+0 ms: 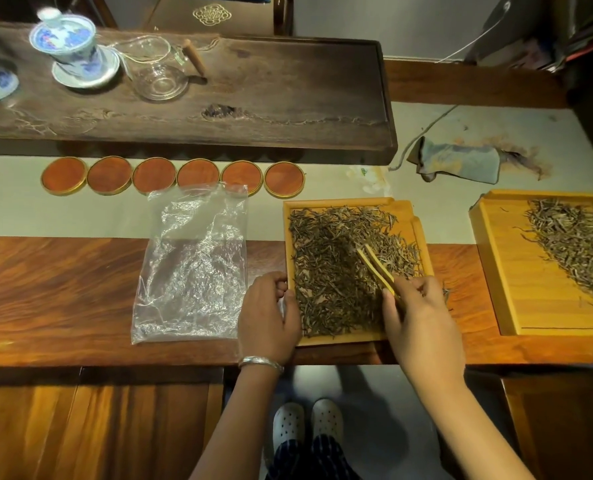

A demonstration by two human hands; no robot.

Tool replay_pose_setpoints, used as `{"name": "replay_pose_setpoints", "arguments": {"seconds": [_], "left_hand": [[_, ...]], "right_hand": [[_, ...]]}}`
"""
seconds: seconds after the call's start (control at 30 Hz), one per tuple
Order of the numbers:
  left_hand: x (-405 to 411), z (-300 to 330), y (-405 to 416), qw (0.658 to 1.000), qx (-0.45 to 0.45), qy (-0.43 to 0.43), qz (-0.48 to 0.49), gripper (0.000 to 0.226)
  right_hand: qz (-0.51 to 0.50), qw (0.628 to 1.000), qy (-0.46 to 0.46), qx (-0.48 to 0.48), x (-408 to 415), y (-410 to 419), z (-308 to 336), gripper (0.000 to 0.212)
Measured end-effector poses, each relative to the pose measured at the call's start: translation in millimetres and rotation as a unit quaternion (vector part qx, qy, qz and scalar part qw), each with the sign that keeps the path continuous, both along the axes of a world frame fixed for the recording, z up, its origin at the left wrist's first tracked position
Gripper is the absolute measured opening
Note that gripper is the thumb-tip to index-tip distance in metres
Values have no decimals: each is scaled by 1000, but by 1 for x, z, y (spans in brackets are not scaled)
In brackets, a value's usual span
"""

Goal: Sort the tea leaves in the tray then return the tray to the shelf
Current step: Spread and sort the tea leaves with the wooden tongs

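A light wooden tray (405,211) near the table's front edge holds a wide spread of dark tea leaves (329,268). My left hand (269,318) grips the tray's left rim. My right hand (423,323) holds bamboo tweezers (376,268) whose tips rest in the middle of the leaves. A second wooden tray (516,292) to the right carries a smaller pile of paler tea leaves (575,244).
A crumpled clear plastic bag (194,265) lies left of the tray. Several round red coasters (153,176) line up behind it. Farther back, a dark tea board (253,98) bears a blue-white lidded cup (68,43) and glass pitcher (156,67). A cloth (461,162) lies back right.
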State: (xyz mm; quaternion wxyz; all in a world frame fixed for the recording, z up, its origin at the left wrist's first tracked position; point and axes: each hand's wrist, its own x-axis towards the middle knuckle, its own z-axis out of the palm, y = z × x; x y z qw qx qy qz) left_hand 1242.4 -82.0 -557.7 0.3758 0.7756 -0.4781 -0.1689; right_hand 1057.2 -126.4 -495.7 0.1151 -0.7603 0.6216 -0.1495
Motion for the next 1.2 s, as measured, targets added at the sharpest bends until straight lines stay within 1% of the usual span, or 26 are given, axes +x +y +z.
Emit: {"name": "replay_pose_setpoints", "arguments": {"seconds": [0.13,0.27,0.33,0.43,0.5,0.6,0.77,0.9,1.03,1.2], "left_hand": [[-1,0,0,1000,0,-13,4,9],[-1,0,0,1000,4,-22,5,6],[-1,-1,0,1000,6,-24,6,7],[-1,-3,0,1000,6,-22,3,7],[0,-4,1,1000,5,-19,-1,7],[1,-6,0,1000,5,-21,-4,10],[1,-6,0,1000,-1,-12,-5,11],[1,-6,0,1000,1,-12,-9,12],[1,-6,0,1000,1,-12,-7,13],[1,-8,0,1000,4,-12,-10,16]], "right_hand": [[-23,1000,-2,14,-23,16,-3,29],[-30,999,-18,-1,-22,8,2,26],[-18,999,-28,-1,-10,-1,5,23],[-11,999,-26,27,5,-4,4,22],[-28,999,-21,40,2,3,0,24],[-52,997,-34,56,-13,13,-2,21],[-55,998,-34,18,-22,7,5,17],[-53,998,-15,29,-14,-4,3,18],[-72,996,-11,43,-21,7,-3,19],[-83,996,-25,22,-27,10,1,17]]}}
